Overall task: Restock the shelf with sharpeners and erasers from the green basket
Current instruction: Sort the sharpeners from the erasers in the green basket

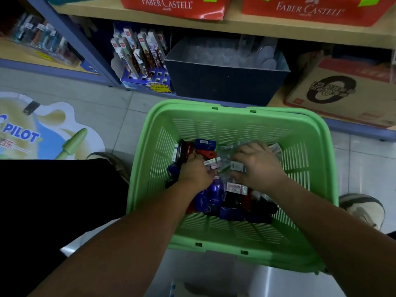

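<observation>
Tiled floor [128, 108] — green basket [235, 127], Pilot sticker [42, 129] on it; low shelf [276, 98] — dark bin [225, 84], cardboard box [342, 97].

Left hand [195, 170] and right hand [257, 166] bare; forearms [137, 232] bare too; black trousers [53, 200]; grey-brown left shoe [111, 161]; grey-and-white right shoe [362, 209].

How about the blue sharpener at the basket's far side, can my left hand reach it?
Probably yes: the blue sharpener lies uncovered on top, just beyond the left hand, with nothing between them.
</observation>
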A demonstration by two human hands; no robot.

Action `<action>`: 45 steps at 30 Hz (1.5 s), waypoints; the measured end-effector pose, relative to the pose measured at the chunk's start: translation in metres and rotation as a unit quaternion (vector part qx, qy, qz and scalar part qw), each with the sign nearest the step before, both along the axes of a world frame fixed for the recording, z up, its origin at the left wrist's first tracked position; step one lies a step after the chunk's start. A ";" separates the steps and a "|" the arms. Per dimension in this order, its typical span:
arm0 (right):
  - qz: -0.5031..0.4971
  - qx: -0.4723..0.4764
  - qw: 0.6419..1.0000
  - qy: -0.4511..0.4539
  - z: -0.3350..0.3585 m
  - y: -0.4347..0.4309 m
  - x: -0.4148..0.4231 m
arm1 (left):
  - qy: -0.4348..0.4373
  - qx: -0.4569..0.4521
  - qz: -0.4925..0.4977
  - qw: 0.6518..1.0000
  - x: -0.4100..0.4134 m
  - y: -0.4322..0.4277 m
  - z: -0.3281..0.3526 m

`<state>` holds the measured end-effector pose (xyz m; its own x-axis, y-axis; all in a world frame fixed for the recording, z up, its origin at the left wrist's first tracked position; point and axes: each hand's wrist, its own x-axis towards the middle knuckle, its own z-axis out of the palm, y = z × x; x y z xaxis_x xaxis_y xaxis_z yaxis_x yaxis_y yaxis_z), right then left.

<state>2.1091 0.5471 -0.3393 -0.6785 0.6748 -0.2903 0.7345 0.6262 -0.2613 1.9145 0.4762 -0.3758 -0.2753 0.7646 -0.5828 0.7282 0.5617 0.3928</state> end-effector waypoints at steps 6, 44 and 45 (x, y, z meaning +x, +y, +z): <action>0.010 -0.093 0.990 -0.105 -0.011 0.002 -0.004 | -0.092 0.009 0.074 0.993 -0.012 0.007 0.005; -0.157 -0.067 0.985 0.003 -0.016 -0.003 -0.025 | 0.008 0.063 0.088 0.994 -0.016 -0.006 0.046; -0.158 -0.070 0.985 0.004 -0.015 -0.003 -0.024 | 0.028 0.065 0.077 0.995 -0.014 -0.006 0.041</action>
